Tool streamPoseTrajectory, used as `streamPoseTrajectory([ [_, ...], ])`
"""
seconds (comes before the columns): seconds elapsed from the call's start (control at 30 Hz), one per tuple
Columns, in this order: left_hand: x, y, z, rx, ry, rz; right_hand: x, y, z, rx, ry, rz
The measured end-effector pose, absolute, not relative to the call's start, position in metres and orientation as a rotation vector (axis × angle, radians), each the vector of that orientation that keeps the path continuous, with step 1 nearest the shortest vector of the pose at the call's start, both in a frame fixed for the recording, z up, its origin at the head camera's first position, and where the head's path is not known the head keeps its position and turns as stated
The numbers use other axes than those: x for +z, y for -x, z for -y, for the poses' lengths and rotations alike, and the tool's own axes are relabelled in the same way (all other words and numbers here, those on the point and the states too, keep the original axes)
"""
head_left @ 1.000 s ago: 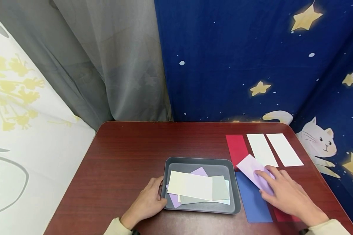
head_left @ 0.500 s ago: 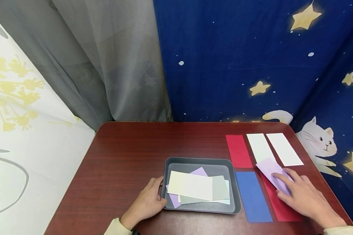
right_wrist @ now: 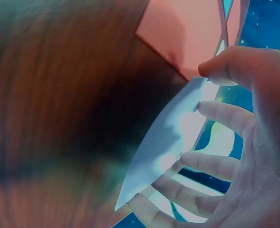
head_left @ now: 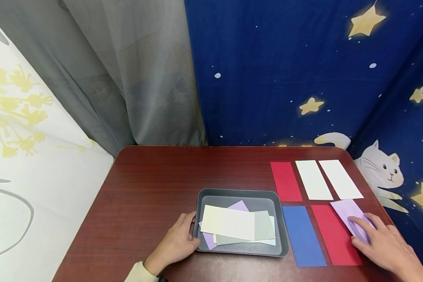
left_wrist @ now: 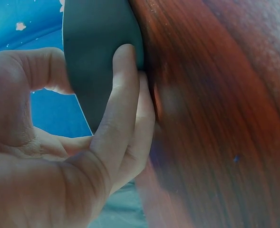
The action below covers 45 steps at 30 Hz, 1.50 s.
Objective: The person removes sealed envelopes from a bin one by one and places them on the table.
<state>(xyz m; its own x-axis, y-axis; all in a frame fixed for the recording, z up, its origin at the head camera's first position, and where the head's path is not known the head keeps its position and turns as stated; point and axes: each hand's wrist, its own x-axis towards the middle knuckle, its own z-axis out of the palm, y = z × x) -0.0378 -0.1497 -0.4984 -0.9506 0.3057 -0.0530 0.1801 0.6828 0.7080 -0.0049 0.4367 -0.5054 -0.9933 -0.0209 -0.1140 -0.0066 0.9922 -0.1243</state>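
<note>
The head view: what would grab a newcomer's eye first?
Probably the dark blue curtain behind the table, with its glowing stars and a white cat at the right. Next, perhaps, the lilac card held by the right hand, beside the nearer red card. Then the dark gray tray of overlapping pale cards, its left edge gripped by the left hand.

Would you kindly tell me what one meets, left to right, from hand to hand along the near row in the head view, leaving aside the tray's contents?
Left hand, dark gray tray, blue card, near red card, lilac card, right hand.
</note>
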Motion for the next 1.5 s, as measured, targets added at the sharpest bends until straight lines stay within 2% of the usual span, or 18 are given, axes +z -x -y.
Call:
streamPoseTrajectory([
  [0.43,-0.498,0.037,0.149,1.123,-0.389,-2.723,-0.515,-0.006,-0.45,-0.191,-0.128,-2.918],
  [0.8,-0.498,0.037,0.15,1.129,-0.384,-2.72,-0.518,-0.003,-0.447,-0.159,-0.172,-2.943],
  [1.2,-0.497,0.036,0.15,1.131,-0.395,-2.715,-0.486,0.013,-0.369,-0.204,0.173,-3.205],
  [1.5,-0.497,0.037,0.15,1.113,-0.397,-2.729,-0.476,0.027,-0.3,-0.392,0.423,-3.299],
])
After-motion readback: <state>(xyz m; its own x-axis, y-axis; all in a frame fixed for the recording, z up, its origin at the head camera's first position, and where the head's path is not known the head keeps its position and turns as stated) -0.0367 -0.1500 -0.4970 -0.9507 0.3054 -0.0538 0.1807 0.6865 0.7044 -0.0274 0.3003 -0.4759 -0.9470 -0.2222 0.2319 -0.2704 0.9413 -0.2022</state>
